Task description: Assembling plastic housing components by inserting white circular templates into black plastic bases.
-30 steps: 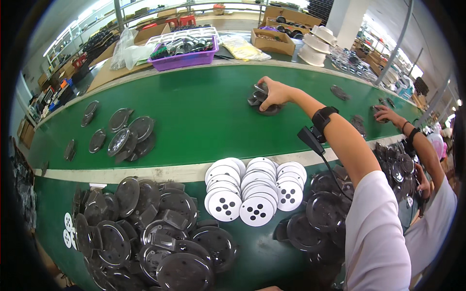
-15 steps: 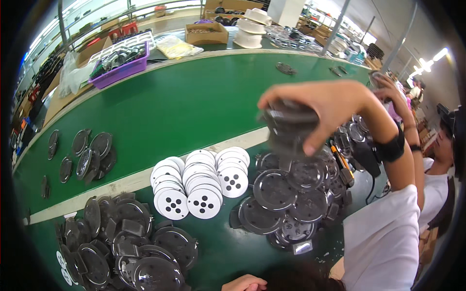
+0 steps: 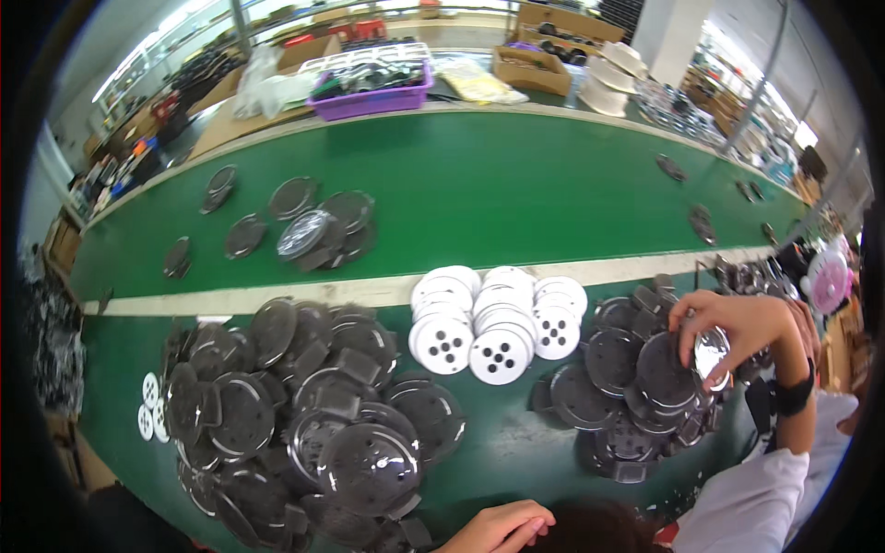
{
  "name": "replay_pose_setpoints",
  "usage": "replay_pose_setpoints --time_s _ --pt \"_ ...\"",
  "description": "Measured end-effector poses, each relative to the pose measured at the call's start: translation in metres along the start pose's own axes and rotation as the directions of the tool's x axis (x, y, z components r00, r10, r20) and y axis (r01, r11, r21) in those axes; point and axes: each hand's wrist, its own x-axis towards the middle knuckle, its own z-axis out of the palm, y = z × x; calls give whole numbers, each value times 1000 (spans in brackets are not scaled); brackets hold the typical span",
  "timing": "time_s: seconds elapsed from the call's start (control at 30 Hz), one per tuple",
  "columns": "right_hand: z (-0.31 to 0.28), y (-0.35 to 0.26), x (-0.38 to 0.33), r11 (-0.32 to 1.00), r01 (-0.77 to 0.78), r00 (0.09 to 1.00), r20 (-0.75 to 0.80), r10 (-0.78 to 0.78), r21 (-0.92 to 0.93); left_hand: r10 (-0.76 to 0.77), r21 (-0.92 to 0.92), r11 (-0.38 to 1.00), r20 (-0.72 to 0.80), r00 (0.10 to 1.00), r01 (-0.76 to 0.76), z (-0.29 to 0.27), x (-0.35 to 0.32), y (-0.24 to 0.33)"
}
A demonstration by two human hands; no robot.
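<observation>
My right hand [image 3: 747,334] is closed on a shiny round plastic cover [image 3: 711,355], its thumb and fingers at the rim. It is at the right-hand pile of dark see-through round covers [image 3: 612,361], and the cover in it touches or nearly touches that pile. My left hand [image 3: 502,529] is low at the bottom edge, fingers curled together, with nothing visible in them. Between the piles lie overlapping rows of white discs with black dots [image 3: 499,356]. A larger heap of the same dark covers [image 3: 369,468] spreads across the left.
Beyond a pale strip [image 3: 304,293] runs a green belt [image 3: 461,184] with scattered dark covers [image 3: 293,197]. A purple crate [image 3: 373,101] of small parts and an open cardboard box [image 3: 532,70] stand behind it. A few small white discs [image 3: 150,391] lie far left. Another person is at the far right.
My right hand, raised with a dark piece in front of the belt, has come down to the right-hand pile. The view has swung left. My left hand stays low.
</observation>
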Motion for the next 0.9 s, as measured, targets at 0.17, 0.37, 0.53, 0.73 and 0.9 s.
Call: replay_pose_setpoints --time_s 0.17,0.37,0.53,0.73,0.9 --pt "4 -36 -9 983 34 998 53 -25 -182 55 -35 998 23 998 -54 0 -1 -1" --pt "-5 -61 -15 944 -26 994 92 59 -328 77 -30 997 29 997 -76 4 3 -2" --pt "-38 -79 52 950 128 990 96 -105 -283 85 23 996 -53 995 -84 2 0 -13" --pt "-91 -140 171 979 5 935 -347 -76 -203 179 -26 983 -16 984 -179 5 8 -22" --pt "-89 -120 316 967 -242 885 -428 184 -84 266 -47 963 28 964 -264 2 2 -31"
